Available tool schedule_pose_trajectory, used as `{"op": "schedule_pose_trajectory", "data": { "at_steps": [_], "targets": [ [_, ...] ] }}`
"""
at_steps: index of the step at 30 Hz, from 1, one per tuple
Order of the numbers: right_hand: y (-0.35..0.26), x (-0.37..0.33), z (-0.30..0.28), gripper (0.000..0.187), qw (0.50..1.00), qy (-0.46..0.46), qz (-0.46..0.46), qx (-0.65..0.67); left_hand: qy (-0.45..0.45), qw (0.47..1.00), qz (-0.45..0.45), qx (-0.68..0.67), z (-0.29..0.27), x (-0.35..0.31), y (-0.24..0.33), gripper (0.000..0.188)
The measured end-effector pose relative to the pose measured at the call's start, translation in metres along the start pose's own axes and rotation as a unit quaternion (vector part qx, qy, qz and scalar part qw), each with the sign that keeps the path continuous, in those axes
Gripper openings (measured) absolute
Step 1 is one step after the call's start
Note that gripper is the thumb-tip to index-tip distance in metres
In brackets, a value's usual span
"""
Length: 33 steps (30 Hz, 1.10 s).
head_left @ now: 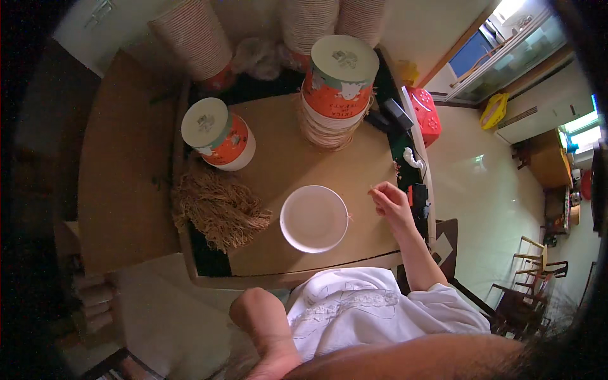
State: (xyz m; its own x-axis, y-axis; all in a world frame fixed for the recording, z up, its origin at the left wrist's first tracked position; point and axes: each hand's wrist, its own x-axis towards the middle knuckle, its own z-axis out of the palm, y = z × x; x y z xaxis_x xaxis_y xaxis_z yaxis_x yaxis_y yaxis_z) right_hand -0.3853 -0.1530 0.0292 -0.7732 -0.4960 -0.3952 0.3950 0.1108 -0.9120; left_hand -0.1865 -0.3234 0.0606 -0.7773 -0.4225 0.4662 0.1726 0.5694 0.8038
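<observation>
My right hand [389, 204] hovers over the brown work surface [278, 171], just right of a white round bowl [313, 218]. Its thumb and forefinger pinch a thin pale strand [371, 187]. A fine thread appears to run from the hand to the bowl's right rim. The bowl looks empty. My left hand does not show. A bare limb [263, 329] lies below the table's front edge beside my white garment [373, 310]; whether it is an arm or a leg I cannot tell.
A bundle of tan straw-like fibre [218, 206] lies left of the bowl. Two orange-and-white lidded tubs stand behind, one [218, 134] on its side, the other [339, 79] on a stack. Ribbed paper stacks [193, 38] line the back. Black devices [396, 114], a red case [425, 114] and wooden chairs [529, 272] are at the right.
</observation>
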Motion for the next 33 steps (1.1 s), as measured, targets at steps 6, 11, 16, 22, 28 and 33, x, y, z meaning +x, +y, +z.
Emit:
{"op": "schedule_pose_trajectory", "data": {
  "at_steps": [6,11,16,22,28,33],
  "targets": [
    [0.019,-0.004,0.020,0.014,0.997,-0.072,-0.007,-0.014,0.039,0.999,-0.012,0.001,-0.005,-0.008,0.008,0.009],
    [0.032,-0.007,0.048,0.016,0.992,-0.109,0.021,0.066,0.074,0.997,-0.023,0.008,-0.004,-0.012,0.001,0.011],
    [0.025,-0.020,0.066,0.017,0.981,-0.182,0.039,0.049,0.053,0.947,-0.262,-0.179,0.035,-0.001,-0.051,0.024],
    [0.024,-0.015,0.073,0.016,0.977,-0.209,0.046,-0.014,-0.008,0.858,-0.289,-0.424,0.055,-0.010,-0.079,0.020],
    [0.052,-0.006,0.075,0.010,0.983,-0.177,-0.038,-0.039,0.021,0.952,-0.232,-0.196,0.057,-0.001,-0.068,0.003],
    [0.047,-0.007,0.086,0.006,0.985,-0.111,-0.071,-0.109,0.035,0.986,-0.165,0.010,0.060,-0.006,-0.072,0.006]
  ]
}}
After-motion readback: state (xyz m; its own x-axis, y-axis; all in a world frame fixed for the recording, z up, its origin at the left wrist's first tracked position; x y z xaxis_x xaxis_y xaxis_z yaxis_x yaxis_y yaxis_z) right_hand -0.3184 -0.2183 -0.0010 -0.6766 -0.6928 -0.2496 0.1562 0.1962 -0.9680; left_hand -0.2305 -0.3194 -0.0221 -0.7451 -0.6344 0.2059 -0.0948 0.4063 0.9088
